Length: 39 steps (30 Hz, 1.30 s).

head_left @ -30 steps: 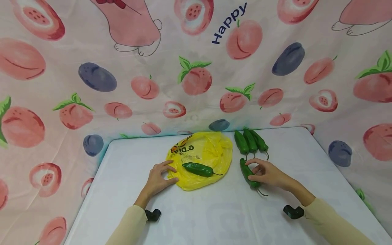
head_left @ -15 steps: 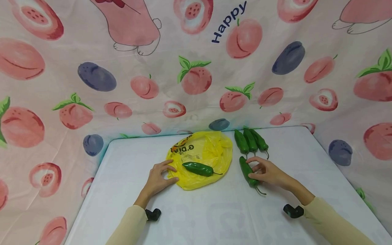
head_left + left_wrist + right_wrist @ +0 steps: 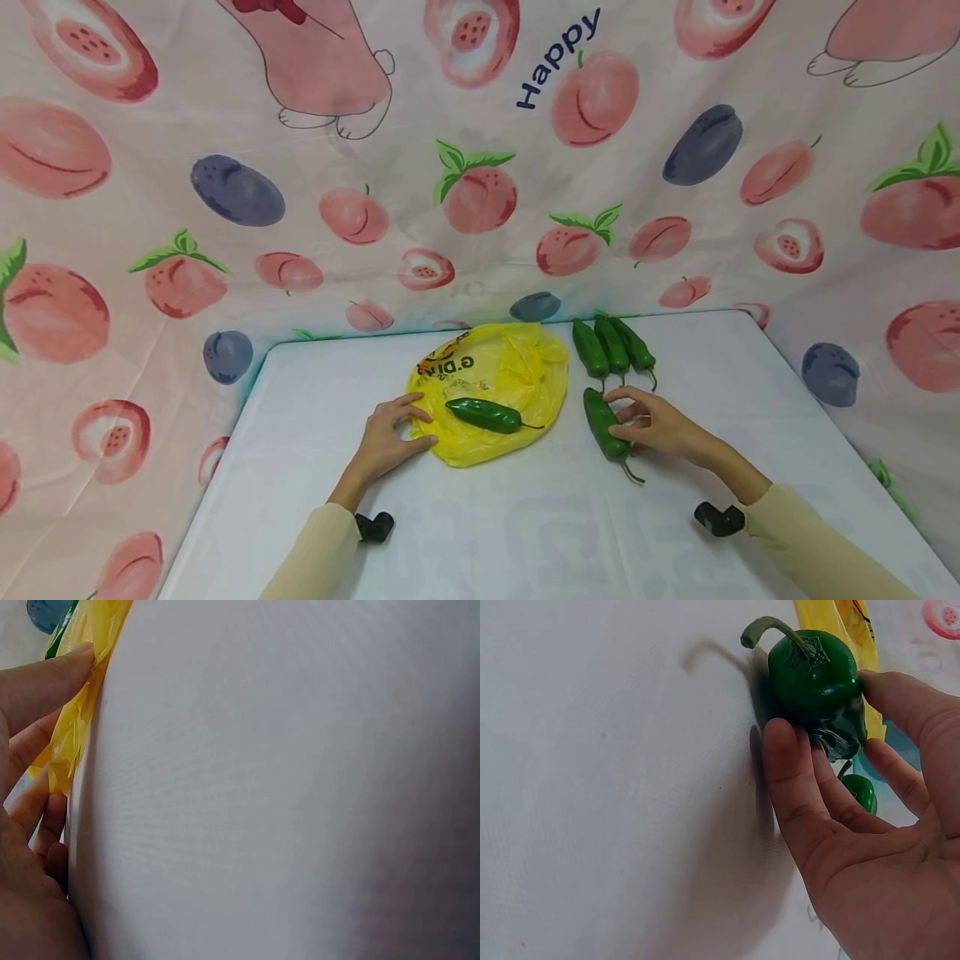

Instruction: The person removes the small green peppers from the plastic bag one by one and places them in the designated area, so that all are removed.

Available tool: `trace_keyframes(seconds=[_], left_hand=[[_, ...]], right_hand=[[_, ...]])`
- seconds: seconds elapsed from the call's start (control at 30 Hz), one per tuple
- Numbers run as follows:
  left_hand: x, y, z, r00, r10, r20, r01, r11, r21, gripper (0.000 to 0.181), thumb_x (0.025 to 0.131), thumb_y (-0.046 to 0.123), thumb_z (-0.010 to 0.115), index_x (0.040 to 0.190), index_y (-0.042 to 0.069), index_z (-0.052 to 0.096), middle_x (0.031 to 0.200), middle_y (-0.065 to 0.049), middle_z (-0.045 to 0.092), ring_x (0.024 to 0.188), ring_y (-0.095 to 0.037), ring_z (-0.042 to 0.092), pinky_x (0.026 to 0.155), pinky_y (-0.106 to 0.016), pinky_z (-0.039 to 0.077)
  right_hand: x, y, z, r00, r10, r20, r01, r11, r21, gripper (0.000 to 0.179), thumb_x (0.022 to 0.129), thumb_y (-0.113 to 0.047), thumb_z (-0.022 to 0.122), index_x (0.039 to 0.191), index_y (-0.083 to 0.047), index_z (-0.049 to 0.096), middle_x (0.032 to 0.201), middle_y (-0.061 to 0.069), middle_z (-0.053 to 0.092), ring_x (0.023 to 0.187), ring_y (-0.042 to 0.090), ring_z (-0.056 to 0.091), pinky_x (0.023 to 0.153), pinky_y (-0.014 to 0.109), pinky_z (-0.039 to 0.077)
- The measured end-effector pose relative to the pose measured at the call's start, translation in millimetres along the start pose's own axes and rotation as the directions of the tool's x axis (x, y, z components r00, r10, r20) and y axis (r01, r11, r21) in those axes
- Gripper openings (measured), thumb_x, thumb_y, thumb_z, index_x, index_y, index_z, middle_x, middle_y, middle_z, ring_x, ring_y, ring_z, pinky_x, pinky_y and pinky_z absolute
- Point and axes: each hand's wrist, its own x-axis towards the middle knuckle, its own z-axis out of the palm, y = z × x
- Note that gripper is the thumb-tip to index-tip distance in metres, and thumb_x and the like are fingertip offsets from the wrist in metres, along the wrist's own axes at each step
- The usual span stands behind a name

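Observation:
My right hand (image 3: 651,425) pinches a long green chili pepper (image 3: 602,425) at the right of the bag, thumb on one side and fingers on the other. In the right wrist view that chili's curved stem points away from the palm, and a shadow falls on the cloth beside it. A yellow plastic bag (image 3: 525,358) lies flat and crumpled in the middle, with a second green chili pepper (image 3: 486,414) on top of it. At the bag's left edge rests my left hand (image 3: 390,429), thumb and fingertips spread apart and touching the plastic.
Behind the right hand, several green chili peppers (image 3: 611,346) lie side by side, stems toward me. A white cloth (image 3: 480,533) covers the table. A fruit-printed curtain (image 3: 420,192) hangs behind it. Dark wrist cameras (image 3: 718,518) sit below both hands.
The chili in my right hand has turned slightly, its stem end swinging a little to the left. My left hand, the bag and the other chilies stay as they were.

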Motion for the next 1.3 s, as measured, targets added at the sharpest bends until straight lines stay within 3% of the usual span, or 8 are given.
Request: trace_keyframes(seconds=[0.63,0.77,0.9,1.1,1.3], left_hand=[[0.4,-1.7,-1.7,1.0,0.022,0.001,-0.022,1.0,0.004,0.025,0.082,0.034,0.088,0.101,0.024,0.076,0.151,-0.002,0.055,0.139,-0.034,0.041,0.116,-0.062,0.022],[0.8,-1.7,-1.2,1.0,0.021,0.002,-0.021,1.0,0.003,0.025,0.082,0.033,0.088,0.101,0.024,0.076,0.151,-0.002,0.054,0.139,-0.033,0.041,0.117,-0.061,0.022],[1.0,-0.3,-1.5,1.0,0.029,-0.001,-0.029,1.0,-0.004,0.025,0.081,0.032,0.088,0.101,0.023,0.076,0.151,-0.003,0.055,0.139,-0.034,0.042,0.117,-0.062,0.022],[0.1,0.5,-2.2,0.999,0.033,-0.004,-0.033,0.999,-0.016,0.025,0.081,0.032,0.089,0.1,0.024,0.076,0.151,-0.003,0.055,0.139,-0.035,0.042,0.117,-0.062,0.022],[-1.3,-1.1,-1.6,1.0,0.027,-0.006,-0.027,1.0,-0.014,0.024,0.081,0.033,0.089,0.099,0.025,0.076,0.15,-0.003,0.055,0.139,-0.034,0.042,0.117,-0.062,0.023]], right_hand=[[-2.6,-4,-8,0.999,-0.038,0.036,0.041,0.996,-0.083,0.056,0.096,-0.016,0.074,0.144,-0.006,0.047,0.122,0.027,0.061,0.087,0.028,0.068,0.068,0.038,0.061],[-4.7,-7,-12,0.998,-0.031,0.059,0.04,0.987,-0.154,0.062,0.094,-0.02,0.076,0.147,-0.01,0.045,0.128,0.027,0.061,0.093,0.027,0.069,0.074,0.037,0.06],[-9.0,-14,-16,0.996,-0.014,0.085,0.032,0.975,-0.22,0.07,0.093,-0.025,0.078,0.152,-0.016,0.041,0.135,0.027,0.059,0.102,0.03,0.068,0.084,0.046,0.059],[-13.9,-21,-22,0.994,0.011,0.106,0.019,0.961,-0.277,0.078,0.093,-0.032,0.078,0.156,-0.02,0.035,0.14,0.028,0.056,0.108,0.034,0.065,0.085,0.053,0.058],[-16.0,-25,-25,0.991,-0.066,0.116,0.1,0.943,-0.316,0.082,0.092,-0.034,0.079,0.157,-0.017,0.033,0.143,0.028,0.053,0.113,0.038,0.063,0.089,0.051,0.058]])
